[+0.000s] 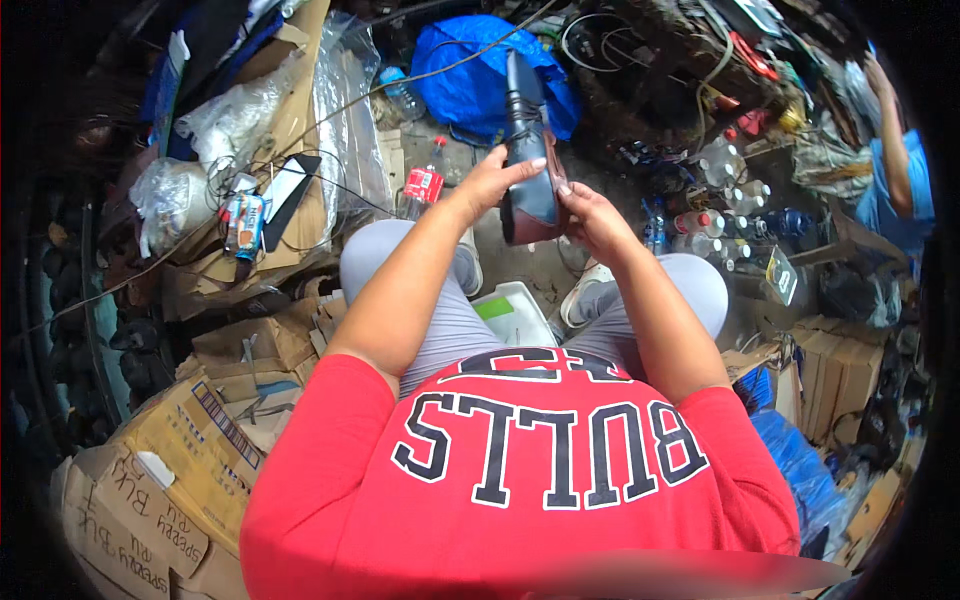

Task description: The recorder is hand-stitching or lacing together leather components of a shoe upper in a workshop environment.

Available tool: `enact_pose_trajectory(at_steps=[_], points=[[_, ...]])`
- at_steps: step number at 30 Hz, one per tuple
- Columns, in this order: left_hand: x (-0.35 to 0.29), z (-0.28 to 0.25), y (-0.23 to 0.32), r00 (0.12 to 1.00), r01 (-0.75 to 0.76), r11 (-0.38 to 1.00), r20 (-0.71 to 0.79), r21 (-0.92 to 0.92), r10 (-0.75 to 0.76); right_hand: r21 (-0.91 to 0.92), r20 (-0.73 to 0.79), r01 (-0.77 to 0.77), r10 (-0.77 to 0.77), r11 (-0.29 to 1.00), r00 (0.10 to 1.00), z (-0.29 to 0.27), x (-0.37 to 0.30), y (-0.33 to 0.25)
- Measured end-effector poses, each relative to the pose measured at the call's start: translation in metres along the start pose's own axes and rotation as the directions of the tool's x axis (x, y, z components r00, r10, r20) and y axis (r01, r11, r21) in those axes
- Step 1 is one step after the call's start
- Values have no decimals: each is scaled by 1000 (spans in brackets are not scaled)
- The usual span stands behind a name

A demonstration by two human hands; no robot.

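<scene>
The person sits among heaps of cardboard and holds a shoe [527, 170] up in front of the knees, sole side turned away, its dark upper and reddish-brown lining facing the camera. The left hand [490, 180] is closed around the shoe's left edge, thumb laid across the top of the opening. The right hand [590, 215] cups the heel end from the lower right, fingers curled against it (how tightly cannot be told from here). The shoe stands nearly upright, toe pointing far, clear of the lap and of everything on the floor.

By the look of it, the step in hand is inspection or fitting: both hands steady the shoe while its inside is turned into view. A next move would call for one hand to keep the firm hold while the other frees itself to work, since the shoe has no support under it.

Just below the hands, between the feet, lies a white tray [515, 315] on the floor. A bottle [422, 185] with a red label stands near left, and a blue bag [480, 75] lies far behind the shoe. Another person's arm [893, 150] shows at far right.
</scene>
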State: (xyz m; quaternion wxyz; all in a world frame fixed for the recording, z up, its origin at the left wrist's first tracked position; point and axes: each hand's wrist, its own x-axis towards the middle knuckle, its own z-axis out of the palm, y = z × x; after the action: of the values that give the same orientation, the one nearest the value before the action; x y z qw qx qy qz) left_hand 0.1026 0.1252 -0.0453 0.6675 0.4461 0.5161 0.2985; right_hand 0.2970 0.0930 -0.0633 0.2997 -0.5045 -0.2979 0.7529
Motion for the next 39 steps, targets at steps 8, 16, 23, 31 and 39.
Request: enact_pose_trajectory(at_steps=[8, 16, 23, 31, 39], points=[[-96, 27, 39, 957, -185, 926, 155, -328, 246, -664, 48, 511, -651, 546, 758, 19, -145, -61], [-150, 38, 53, 913, -239, 964, 311, -119, 265, -772, 514, 574, -799, -272, 312, 57, -153, -89], [-175, 32, 69, 888, -368, 259, 255, 893, 382, -740, 579, 574, -767, -351, 276, 99, -146, -77], [-212, -24, 54, 756, -131, -166, 207, 977, 622, -911, 352, 354, -843, -210, 406, 59, -168, -114], [-188, -45, 30, 833, -419, 269, 250, 867, 493, -995, 92, 9, -901, -97, 423, -52, -201, -113]])
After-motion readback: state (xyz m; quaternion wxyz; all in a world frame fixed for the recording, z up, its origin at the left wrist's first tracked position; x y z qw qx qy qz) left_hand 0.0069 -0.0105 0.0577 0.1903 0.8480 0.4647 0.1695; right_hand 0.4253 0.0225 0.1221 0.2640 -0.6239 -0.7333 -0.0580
